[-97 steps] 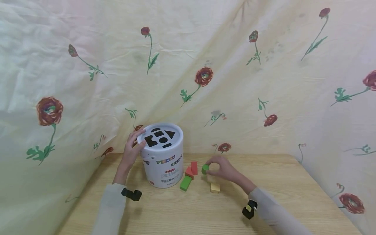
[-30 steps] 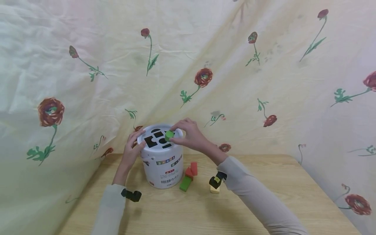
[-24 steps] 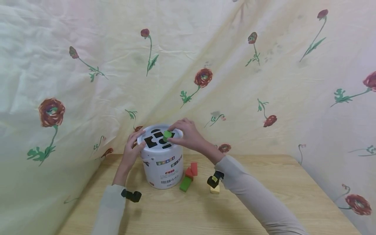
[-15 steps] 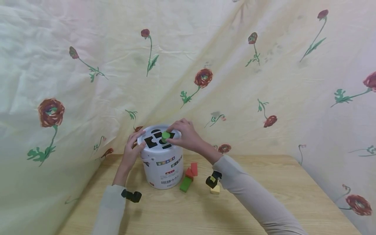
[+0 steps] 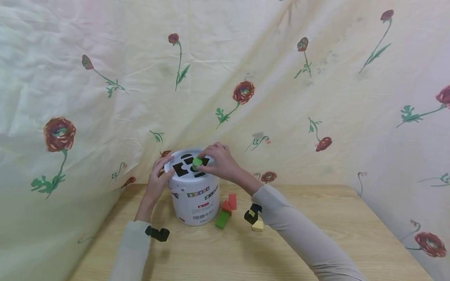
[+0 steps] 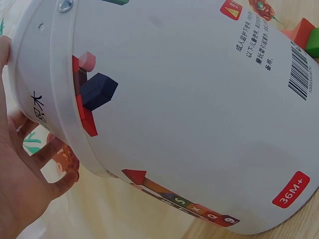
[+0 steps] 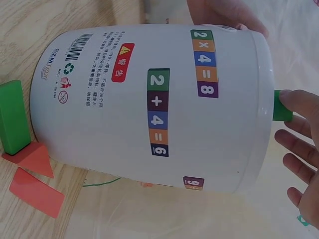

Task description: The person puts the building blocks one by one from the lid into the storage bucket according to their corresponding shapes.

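Up on the lid of the white bucket (image 5: 194,193), a small green cylinder block (image 5: 197,162) is sitting over the dark shape holes, its flat round end facing up. The right hand (image 5: 219,162) is reaching in from the right and pinching the block between thumb and fingertips, its other fingers arching over the lid's far rim; in the right wrist view the block (image 7: 281,106) is sticking out past the lid edge under a fingertip. The left hand (image 5: 159,178) is pressing against the bucket's left wall with fingers spread and nearly straight, the thumb lying on the rim. The bucket is standing near the back edge of the wooden table (image 5: 327,218), left of centre. Just right of its base a green bar (image 5: 222,219), a red triangle (image 5: 226,205) and a red block (image 5: 232,201) are lying together, and a pale yellow block (image 5: 258,225) is sitting near them, partly hidden by the right wrist. A flowered cloth (image 5: 105,78) is hanging behind the table.
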Demonstrator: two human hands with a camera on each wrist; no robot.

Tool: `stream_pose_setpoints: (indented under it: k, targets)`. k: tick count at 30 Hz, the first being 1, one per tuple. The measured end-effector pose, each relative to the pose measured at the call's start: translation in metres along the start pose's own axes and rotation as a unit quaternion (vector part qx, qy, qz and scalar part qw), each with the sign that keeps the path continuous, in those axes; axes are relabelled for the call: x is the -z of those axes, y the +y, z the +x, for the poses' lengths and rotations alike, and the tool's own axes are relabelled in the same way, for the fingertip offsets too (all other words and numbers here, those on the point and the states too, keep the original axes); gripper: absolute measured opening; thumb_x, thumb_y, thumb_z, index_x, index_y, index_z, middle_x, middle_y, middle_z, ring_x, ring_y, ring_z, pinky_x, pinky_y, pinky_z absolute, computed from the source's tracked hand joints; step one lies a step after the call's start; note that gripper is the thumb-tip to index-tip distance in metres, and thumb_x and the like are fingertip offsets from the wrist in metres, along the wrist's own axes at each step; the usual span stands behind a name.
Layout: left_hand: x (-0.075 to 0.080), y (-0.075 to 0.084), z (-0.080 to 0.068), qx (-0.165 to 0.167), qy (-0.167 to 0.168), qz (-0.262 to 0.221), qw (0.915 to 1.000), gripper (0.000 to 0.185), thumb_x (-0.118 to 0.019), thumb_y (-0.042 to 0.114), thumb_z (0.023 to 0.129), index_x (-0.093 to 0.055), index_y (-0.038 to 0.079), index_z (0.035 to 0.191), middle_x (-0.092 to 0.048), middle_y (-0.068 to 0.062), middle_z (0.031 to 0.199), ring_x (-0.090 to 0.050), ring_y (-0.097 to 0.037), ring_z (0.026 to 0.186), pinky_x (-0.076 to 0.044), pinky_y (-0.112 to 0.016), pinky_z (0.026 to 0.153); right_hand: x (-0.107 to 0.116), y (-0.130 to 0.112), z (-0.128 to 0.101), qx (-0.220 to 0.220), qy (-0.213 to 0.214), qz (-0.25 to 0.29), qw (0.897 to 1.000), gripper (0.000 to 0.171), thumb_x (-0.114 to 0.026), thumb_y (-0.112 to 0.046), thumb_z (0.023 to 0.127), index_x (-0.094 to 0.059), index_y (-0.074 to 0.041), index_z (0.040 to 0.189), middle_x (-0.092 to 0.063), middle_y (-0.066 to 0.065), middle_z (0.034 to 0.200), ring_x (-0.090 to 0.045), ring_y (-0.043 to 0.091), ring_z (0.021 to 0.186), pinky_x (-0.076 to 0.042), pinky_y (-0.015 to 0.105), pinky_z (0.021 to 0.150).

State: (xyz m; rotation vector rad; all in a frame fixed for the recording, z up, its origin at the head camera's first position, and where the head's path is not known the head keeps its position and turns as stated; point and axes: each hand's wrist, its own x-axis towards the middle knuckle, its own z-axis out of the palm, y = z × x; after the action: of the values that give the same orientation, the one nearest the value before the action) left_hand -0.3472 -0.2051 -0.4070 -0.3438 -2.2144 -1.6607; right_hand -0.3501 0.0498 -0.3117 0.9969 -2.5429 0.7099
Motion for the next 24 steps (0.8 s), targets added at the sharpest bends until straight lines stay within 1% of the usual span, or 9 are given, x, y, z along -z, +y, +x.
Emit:
stream_pose_setpoints:
  k: [6, 11, 15, 21, 24]
  targets:
    - [0.001, 0.000, 0.001, 0.010, -0.005, -0.001, 0.9999, 0.057, -0.055, 0.029, 0.099, -0.045, 0.017, 0.154, -0.029, -0.009, 0.164, -0.023, -0.033, 0.152, -0.019, -0.067, 0.121, -0.005, 0.003, 0.002, -0.007, -0.003, -0.002, 1.000, 0.035, -0.080, -0.033, 0.087, -0.074, -0.015, 0.117, -0.071, 0.003, 0.120, -0.050, 0.022, 0.112, -0.037, 0.047, 0.105]
    - [0.001, -0.001, 0.002, 0.009, -0.004, -0.003, 0.9999, 0.057, -0.056, 0.027, 0.099, -0.045, 0.016, 0.154, -0.028, -0.008, 0.165, -0.023, -0.033, 0.152, -0.018, -0.067, 0.121, -0.009, 0.004, 0.003, -0.017, -0.005, -0.001, 1.000, 0.036, -0.081, -0.033, 0.087, -0.074, -0.016, 0.118, -0.071, 0.003, 0.121, -0.049, 0.021, 0.113, -0.037, 0.046, 0.103]
    - [0.001, 0.001, -0.001, 0.005, -0.004, 0.000, 1.0000, 0.056, -0.056, 0.029, 0.099, -0.046, 0.018, 0.153, -0.029, -0.006, 0.165, -0.024, -0.031, 0.152, -0.020, -0.067, 0.121, -0.011, 0.004, 0.004, -0.023, -0.007, 0.004, 1.000, 0.036, -0.080, -0.034, 0.087, -0.074, -0.016, 0.118, -0.070, 0.004, 0.121, -0.049, 0.022, 0.115, -0.036, 0.046, 0.104]
    - [0.000, 0.002, -0.002, -0.005, -0.001, -0.004, 1.0000, 0.054, -0.056, 0.033, 0.099, -0.049, 0.021, 0.152, -0.031, -0.005, 0.163, -0.026, -0.031, 0.150, -0.021, -0.066, 0.121, -0.013, 0.003, 0.006, -0.020, -0.010, 0.006, 1.000, 0.036, -0.079, -0.033, 0.088, -0.074, -0.015, 0.119, -0.070, 0.005, 0.121, -0.050, 0.023, 0.115, -0.036, 0.047, 0.103]
    - [0.000, 0.002, -0.002, -0.005, 0.000, -0.005, 1.0000, 0.054, -0.057, 0.032, 0.099, -0.049, 0.021, 0.151, -0.032, -0.005, 0.163, -0.027, -0.031, 0.150, -0.021, -0.066, 0.121, -0.015, 0.003, 0.007, -0.018, -0.009, 0.004, 1.000, 0.036, -0.079, -0.033, 0.088, -0.074, -0.015, 0.119, -0.070, 0.005, 0.120, -0.050, 0.023, 0.114, -0.036, 0.046, 0.102]
